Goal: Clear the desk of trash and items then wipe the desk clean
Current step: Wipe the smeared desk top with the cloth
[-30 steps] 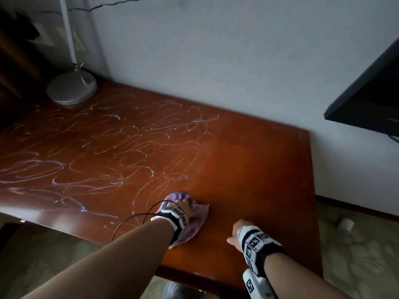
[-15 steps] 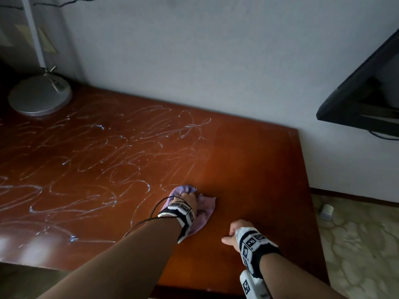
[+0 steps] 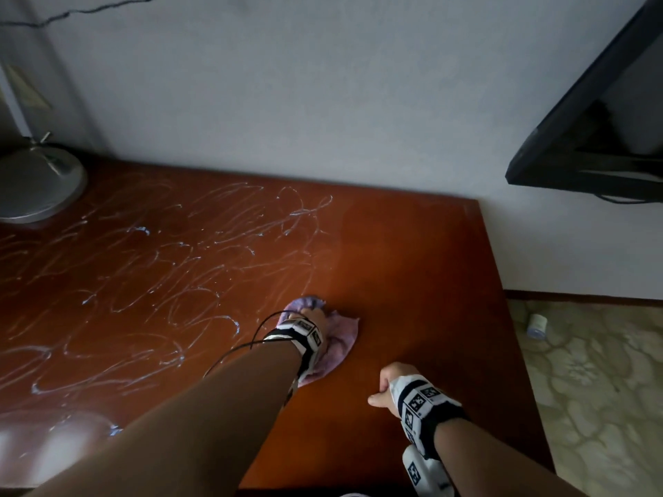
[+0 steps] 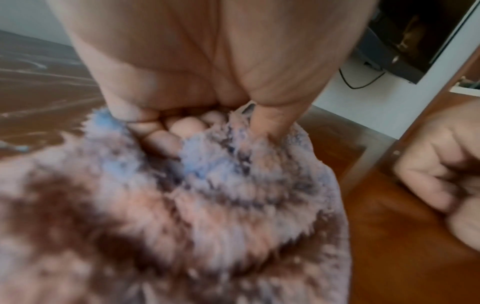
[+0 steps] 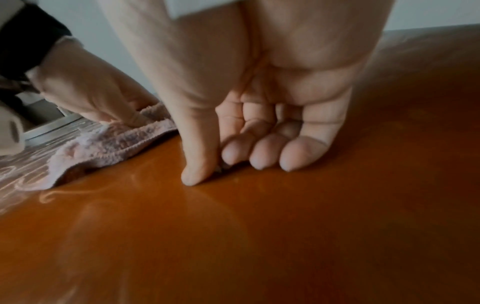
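Near desk (image 3: 412,267) front edge, left hand (image 3: 315,317) grips cloth (image 3: 341,338); right hand (image 3: 389,389) curled, w/ nothing held.

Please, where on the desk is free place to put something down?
Free: the right part of the desk, between the wall, the right edge and the cloth. Crowded: the near edge, with both hands, and the far left corner, with the lamp base.

The desk (image 3: 412,267) stood against the wall (image 3: 323,84). The lamp base (image 3: 36,181) sat on its far left corner. The cloth (image 3: 341,338) lay near the front, under the left hand (image 3: 315,317); the right hand (image 3: 385,387) rested to its right. A television (image 3: 592,130) hung at far right.
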Tool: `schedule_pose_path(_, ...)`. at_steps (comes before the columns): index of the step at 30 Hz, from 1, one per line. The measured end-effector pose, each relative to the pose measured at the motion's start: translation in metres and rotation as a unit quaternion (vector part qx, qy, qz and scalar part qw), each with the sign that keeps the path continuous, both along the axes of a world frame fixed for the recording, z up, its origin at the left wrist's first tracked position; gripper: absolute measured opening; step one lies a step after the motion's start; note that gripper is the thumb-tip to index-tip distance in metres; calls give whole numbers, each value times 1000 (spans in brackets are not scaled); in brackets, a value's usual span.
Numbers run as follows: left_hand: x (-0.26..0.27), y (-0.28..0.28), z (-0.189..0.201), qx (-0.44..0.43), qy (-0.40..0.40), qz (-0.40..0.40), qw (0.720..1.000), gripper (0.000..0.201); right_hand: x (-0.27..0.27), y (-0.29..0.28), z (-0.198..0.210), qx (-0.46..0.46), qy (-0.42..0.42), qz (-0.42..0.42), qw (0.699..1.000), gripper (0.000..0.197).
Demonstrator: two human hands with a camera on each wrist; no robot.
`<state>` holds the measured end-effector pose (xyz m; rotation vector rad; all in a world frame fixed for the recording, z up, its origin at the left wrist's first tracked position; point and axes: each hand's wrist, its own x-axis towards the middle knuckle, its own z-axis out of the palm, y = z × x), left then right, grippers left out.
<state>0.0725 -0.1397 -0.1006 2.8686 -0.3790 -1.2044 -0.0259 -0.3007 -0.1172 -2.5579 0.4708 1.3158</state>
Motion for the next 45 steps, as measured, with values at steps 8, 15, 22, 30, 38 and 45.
schedule_pose_path(8,-21,15,-9,67,-18,-108,992,51,63,-10,5,-22,-18,-48,998,51)
schedule_pose_path(15,14,-6,-6,42,-19,3,999,53,69,-18,-8,-13,-6,-64,998,55)
schedule_pose_path(22,13,-1,-13,60,-17,-71,996,58,68,-20,-9,1,-16,-74,997,49)
schedule_pose_path(30,42,-21,-12,39,-4,16,999,62,67,-26,-15,33,-26,-95,995,50)
schedule_pose_path(38,48,-28,-11,83,0,-52,995,67,72,-25,-16,31,-10,-67,997,55)
schedule_pose_path(45,51,-30,-22,41,9,16,999,60,114,-42,4,105,-7,-121,987,36)
